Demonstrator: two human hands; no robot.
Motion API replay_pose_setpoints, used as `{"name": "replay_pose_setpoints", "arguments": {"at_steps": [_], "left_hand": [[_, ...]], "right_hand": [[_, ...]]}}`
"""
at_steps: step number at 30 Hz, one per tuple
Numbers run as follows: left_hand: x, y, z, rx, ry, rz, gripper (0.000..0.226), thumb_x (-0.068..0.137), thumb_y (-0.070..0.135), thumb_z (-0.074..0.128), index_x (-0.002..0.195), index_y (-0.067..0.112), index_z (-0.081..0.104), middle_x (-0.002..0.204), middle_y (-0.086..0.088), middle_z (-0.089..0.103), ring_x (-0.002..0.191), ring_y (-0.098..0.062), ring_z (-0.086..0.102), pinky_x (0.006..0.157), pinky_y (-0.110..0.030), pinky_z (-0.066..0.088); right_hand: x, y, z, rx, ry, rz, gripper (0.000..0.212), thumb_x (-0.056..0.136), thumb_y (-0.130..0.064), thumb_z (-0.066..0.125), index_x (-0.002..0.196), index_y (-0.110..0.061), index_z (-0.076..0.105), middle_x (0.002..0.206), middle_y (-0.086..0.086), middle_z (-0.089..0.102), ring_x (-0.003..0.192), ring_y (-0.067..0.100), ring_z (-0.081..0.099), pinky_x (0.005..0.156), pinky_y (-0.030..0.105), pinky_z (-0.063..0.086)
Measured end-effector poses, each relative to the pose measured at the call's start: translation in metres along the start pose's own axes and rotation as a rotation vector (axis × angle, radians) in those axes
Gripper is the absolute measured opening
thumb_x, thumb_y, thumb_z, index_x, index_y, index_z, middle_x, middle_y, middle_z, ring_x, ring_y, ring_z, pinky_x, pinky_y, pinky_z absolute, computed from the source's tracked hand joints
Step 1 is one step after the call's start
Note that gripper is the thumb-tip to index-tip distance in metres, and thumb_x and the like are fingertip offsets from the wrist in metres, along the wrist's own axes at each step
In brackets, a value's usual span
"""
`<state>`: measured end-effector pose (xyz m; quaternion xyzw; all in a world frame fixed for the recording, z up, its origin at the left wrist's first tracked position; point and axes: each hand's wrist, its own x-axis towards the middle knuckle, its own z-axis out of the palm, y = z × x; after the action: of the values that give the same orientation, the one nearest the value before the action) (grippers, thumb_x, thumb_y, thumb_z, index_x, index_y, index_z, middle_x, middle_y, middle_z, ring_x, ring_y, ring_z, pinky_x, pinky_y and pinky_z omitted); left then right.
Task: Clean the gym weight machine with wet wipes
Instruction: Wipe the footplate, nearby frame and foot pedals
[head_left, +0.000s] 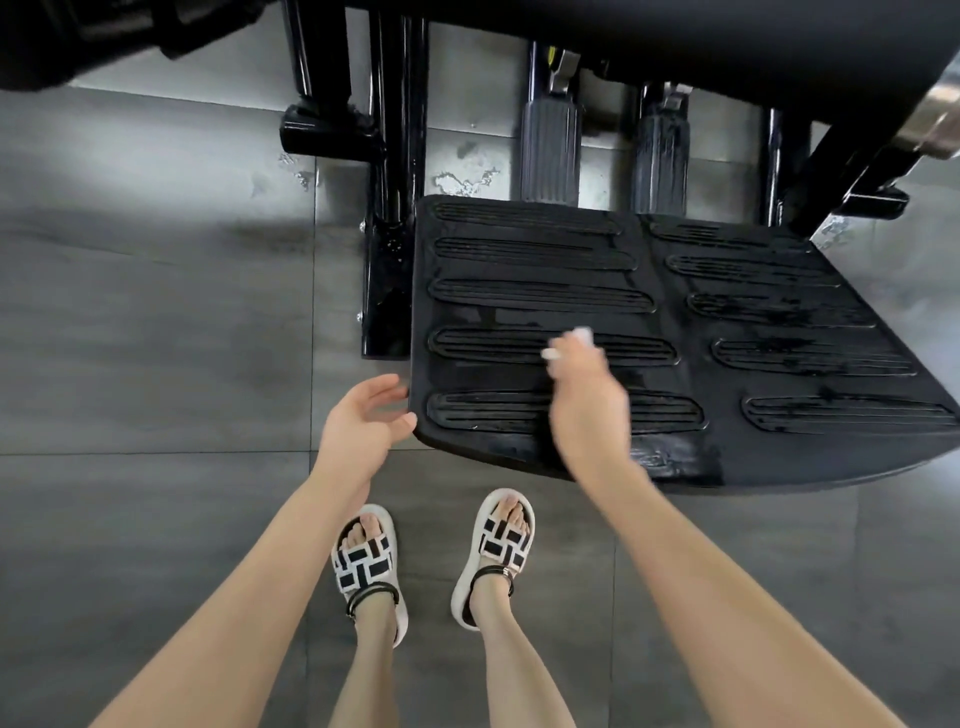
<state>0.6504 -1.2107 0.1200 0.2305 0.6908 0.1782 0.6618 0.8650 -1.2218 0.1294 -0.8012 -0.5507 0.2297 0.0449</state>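
The weight machine's black ribbed footplate (727, 322) fills the middle and right of the view, with wet streaks on its surface. My right hand (587, 400) is over its left half and grips a white wet wipe (571, 343), which shows past my fingertips; the hand is motion-blurred. My left hand (363, 421) is at the plate's front-left corner, fingers relaxed and curved, with the thumb touching the plate's edge.
The black frame post (387, 249) stands just left of the plate. Two ribbed grey grips (550, 150) sit behind it, and a dark pad (675, 36) overhangs at the top. My sandalled feet (436, 561) stand on the grey tiled floor (156, 338).
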Motion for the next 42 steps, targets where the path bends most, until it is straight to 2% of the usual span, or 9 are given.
{"name": "replay_pose_setpoints", "arguments": {"at_steps": [6, 14, 18, 23, 25, 27, 30, 37, 42], "left_hand": [[0.001, -0.001, 0.0, -0.051, 0.004, -0.015, 0.052, 0.083, -0.009, 0.06, 0.128, 0.014, 0.05, 0.115, 0.0, 0.061, 0.09, -0.015, 0.062, 0.092, -0.035, 0.048], [0.001, 0.001, -0.005, -0.08, -0.047, -0.023, 0.046, 0.084, -0.008, 0.06, 0.122, 0.016, 0.052, 0.114, 0.001, 0.063, 0.106, -0.024, 0.061, 0.097, -0.041, 0.047], [-0.005, 0.002, -0.011, -0.037, -0.03, -0.009, 0.04, 0.088, -0.009, 0.052, 0.119, 0.016, 0.054, 0.111, 0.001, 0.064, 0.11, -0.024, 0.06, 0.097, -0.038, 0.046], [-0.012, 0.006, -0.009, 0.023, -0.019, 0.041, 0.045, 0.087, -0.017, 0.041, 0.115, 0.015, 0.057, 0.109, -0.001, 0.063, 0.107, -0.019, 0.059, 0.083, -0.026, 0.045], [-0.015, 0.007, -0.006, 0.01, -0.018, 0.042, 0.048, 0.086, -0.02, 0.037, 0.116, 0.013, 0.056, 0.11, -0.002, 0.062, 0.102, -0.015, 0.059, 0.079, -0.022, 0.044], [-0.016, 0.007, -0.004, -0.024, -0.01, 0.032, 0.05, 0.086, -0.021, 0.035, 0.115, 0.013, 0.056, 0.109, -0.002, 0.062, 0.095, -0.011, 0.061, 0.08, -0.024, 0.046], [-0.016, 0.004, -0.008, -0.039, 0.031, 0.018, 0.055, 0.082, -0.024, 0.032, 0.112, 0.015, 0.057, 0.107, 0.0, 0.062, 0.092, -0.011, 0.063, 0.084, -0.027, 0.047], [-0.021, 0.003, -0.015, 0.0, 0.047, -0.002, 0.056, 0.083, -0.022, 0.031, 0.113, 0.017, 0.057, 0.115, -0.004, 0.062, 0.105, -0.019, 0.059, 0.094, -0.034, 0.046], [-0.026, 0.004, 0.005, -0.114, -0.029, -0.04, 0.05, 0.087, -0.02, 0.033, 0.12, 0.011, 0.055, 0.116, -0.001, 0.059, 0.115, -0.02, 0.055, 0.097, -0.032, 0.046]], "right_hand": [[0.006, 0.008, 0.013, -0.211, -0.087, 0.172, 0.032, 0.088, 0.001, 0.043, 0.119, -0.002, 0.054, 0.125, 0.017, 0.048, 0.12, 0.031, 0.04, 0.097, 0.039, 0.038], [-0.016, -0.077, 0.051, -0.055, -0.193, -0.424, 0.021, 0.07, 0.0, 0.069, 0.089, -0.008, 0.062, 0.1, 0.009, 0.061, 0.092, 0.024, 0.061, 0.066, 0.03, 0.053], [-0.022, -0.01, 0.011, -0.014, -0.336, -0.426, 0.046, 0.083, 0.007, 0.047, 0.121, -0.021, 0.049, 0.125, -0.005, 0.049, 0.113, 0.019, 0.051, 0.087, 0.033, 0.047], [-0.054, 0.053, -0.024, -0.057, -0.428, -0.266, 0.046, 0.086, -0.027, 0.01, 0.126, -0.042, 0.027, 0.148, 0.0, 0.036, 0.136, 0.0, 0.026, 0.105, 0.003, 0.011], [-0.065, 0.035, -0.006, -0.139, -0.215, -0.163, 0.034, 0.095, -0.038, 0.005, 0.116, -0.054, 0.027, 0.145, -0.015, 0.03, 0.125, -0.021, 0.019, 0.101, -0.003, 0.007], [-0.072, -0.011, 0.012, -0.103, -0.245, -0.25, 0.041, 0.094, -0.017, 0.011, 0.126, -0.04, 0.02, 0.134, -0.017, 0.023, 0.122, -0.013, 0.022, 0.107, 0.006, 0.016], [-0.066, -0.05, 0.045, -0.193, -0.27, -0.425, 0.051, 0.061, 0.002, 0.049, 0.109, -0.002, 0.065, 0.114, 0.014, 0.065, 0.112, 0.024, 0.06, 0.098, 0.036, 0.045], [-0.083, 0.033, -0.023, -0.12, -0.226, -0.24, 0.079, 0.059, 0.026, 0.059, 0.124, -0.016, 0.046, 0.128, 0.0, 0.058, 0.109, 0.027, 0.061, 0.084, 0.03, 0.055], [-0.085, -0.009, 0.001, -0.224, -0.193, -0.32, 0.05, 0.052, 0.01, 0.065, 0.1, -0.003, 0.062, 0.107, 0.013, 0.064, 0.109, 0.034, 0.055, 0.083, 0.037, 0.056]]}}
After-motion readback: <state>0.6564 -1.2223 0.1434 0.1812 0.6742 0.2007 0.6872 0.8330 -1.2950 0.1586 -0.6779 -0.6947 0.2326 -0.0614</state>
